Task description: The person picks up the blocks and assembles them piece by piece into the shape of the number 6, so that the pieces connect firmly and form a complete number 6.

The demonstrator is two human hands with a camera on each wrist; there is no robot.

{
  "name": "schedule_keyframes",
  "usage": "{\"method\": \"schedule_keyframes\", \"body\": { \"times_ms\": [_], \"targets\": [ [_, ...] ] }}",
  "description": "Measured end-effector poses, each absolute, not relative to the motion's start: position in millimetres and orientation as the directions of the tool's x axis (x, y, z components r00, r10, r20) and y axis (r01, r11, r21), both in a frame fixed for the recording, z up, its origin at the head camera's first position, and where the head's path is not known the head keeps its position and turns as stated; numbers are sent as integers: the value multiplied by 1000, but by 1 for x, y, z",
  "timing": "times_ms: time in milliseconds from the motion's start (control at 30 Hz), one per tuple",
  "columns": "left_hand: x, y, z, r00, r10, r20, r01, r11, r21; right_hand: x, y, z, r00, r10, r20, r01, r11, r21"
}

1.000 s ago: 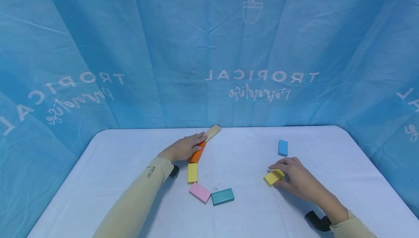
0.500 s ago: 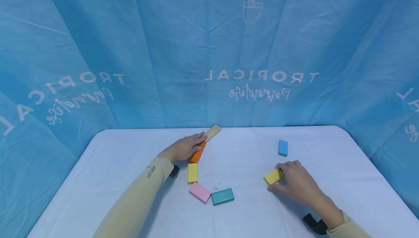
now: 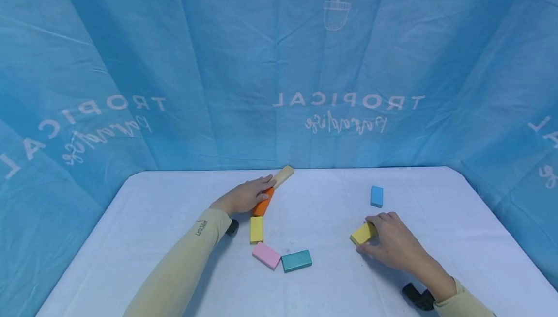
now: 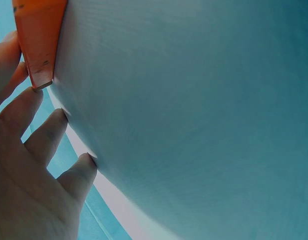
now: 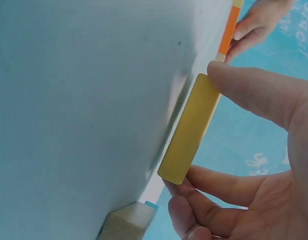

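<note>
At the right, the right hand (image 3: 396,244) pinches a yellow block (image 3: 363,234) between thumb and fingers. In the right wrist view the thumb lies at one end of that yellow block (image 5: 189,130) and fingers at the other. The left hand (image 3: 244,197) rests with extended fingers on an orange block (image 3: 263,203) and reaches the near end of a natural wood block (image 3: 284,176). In the left wrist view, the left hand (image 4: 39,165) has its thumb and a finger beside the orange block (image 4: 41,45), the other fingertips touching the white cloth.
A second yellow block (image 3: 256,230), a pink block (image 3: 267,255) and a teal block (image 3: 297,261) continue the curved row from the orange one. A blue block (image 3: 377,196) lies beyond the right hand. Blue printed curtain (image 3: 235,65) stands behind the white table (image 3: 165,196).
Since the earliest frame, the right hand's fingers have shifted their hold on the yellow block, which stays in nearly the same place. The left hand has not visibly moved.
</note>
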State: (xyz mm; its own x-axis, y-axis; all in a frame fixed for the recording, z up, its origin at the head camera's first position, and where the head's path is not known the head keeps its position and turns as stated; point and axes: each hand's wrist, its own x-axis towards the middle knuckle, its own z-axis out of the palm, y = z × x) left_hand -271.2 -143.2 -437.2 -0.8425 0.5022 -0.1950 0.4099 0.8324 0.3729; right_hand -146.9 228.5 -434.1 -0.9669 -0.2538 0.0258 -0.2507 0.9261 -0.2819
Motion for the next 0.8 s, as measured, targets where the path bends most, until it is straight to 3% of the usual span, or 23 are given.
{"method": "schedule_keyframes", "body": {
  "times_ms": [800],
  "targets": [
    [-271, -143, -437, -844, 497, -203, 400, 834, 379, -146, 214, -427, -959, -268, 87, -282, 890, -358]
  ]
}}
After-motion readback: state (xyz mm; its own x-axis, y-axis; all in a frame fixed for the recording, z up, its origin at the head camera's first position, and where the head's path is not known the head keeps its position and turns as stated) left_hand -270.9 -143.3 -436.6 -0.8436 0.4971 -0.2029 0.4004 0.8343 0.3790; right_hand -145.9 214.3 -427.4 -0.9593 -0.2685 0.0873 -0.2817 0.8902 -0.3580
